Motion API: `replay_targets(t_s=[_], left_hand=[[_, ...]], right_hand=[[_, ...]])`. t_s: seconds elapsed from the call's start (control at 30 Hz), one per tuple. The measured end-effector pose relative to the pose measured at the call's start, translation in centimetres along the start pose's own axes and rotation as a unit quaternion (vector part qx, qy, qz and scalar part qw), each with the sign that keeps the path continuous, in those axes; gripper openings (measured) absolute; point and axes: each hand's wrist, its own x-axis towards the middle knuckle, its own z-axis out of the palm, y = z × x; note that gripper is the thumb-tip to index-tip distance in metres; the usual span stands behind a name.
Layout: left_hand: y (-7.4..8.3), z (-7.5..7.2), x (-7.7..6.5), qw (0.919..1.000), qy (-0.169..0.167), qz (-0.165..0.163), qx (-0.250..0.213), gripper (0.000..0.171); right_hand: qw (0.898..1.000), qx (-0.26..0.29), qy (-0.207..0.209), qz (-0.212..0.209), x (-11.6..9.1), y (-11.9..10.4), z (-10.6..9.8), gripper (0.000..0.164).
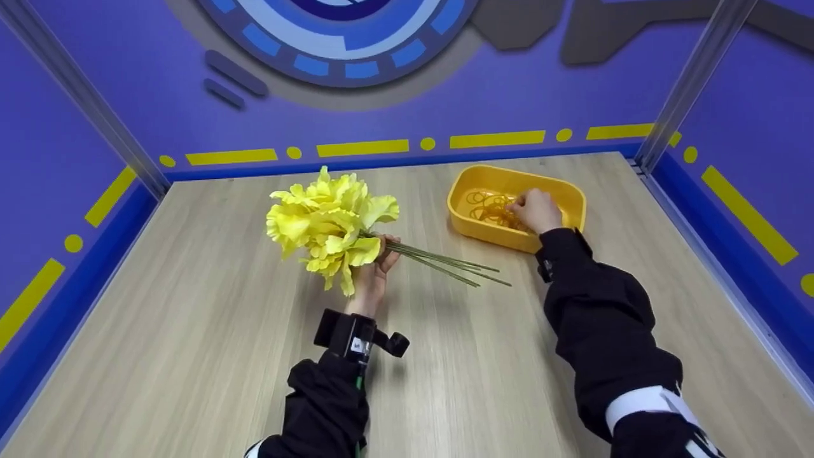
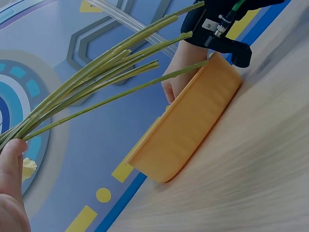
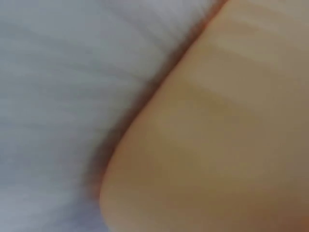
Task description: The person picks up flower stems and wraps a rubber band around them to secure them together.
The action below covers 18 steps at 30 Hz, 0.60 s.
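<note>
A bunch of yellow artificial flowers [image 1: 324, 222] lies across my left hand [image 1: 374, 280], which grips it just below the blooms. Its thin green stems [image 1: 439, 257] point right, toward a yellow plastic tray [image 1: 493, 236]. In the left wrist view, my thumb [image 2: 10, 169] presses the stems, whose cut ends fan out in front of the tray. My right hand [image 1: 539, 211] reaches inside the tray, bent fingers among a tangle of yellow rubber bands [image 1: 484, 207]. Whether it pinches one I cannot tell. Only the tray's blurred outer wall [image 3: 207, 135] fills most of the right wrist view.
The wooden tabletop [image 1: 210, 318] spreads under both arms. Blue-purple panels with yellow marks [image 1: 362, 147] enclose it at the back and both sides, joined by metal posts [image 1: 693, 76] at the corners. The tray stands near the back right.
</note>
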Motion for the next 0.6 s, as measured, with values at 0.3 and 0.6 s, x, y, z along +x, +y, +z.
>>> replay_targets(t_s=[0.3,0.6], left_hand=[[0.3,0.1,-0.3,0.9999,0.009,0.000,-0.010,0.035],[0.1,0.6,-0.2,0.9998,0.019,-0.001,-0.003,0.036]], right_hand=[[0.986,0.157,0.050,0.014,-1.0,-0.3,-1.6,0.029],[0.932,0.349,0.073,0.062,-1.8,-1.5,-3.6,0.016]])
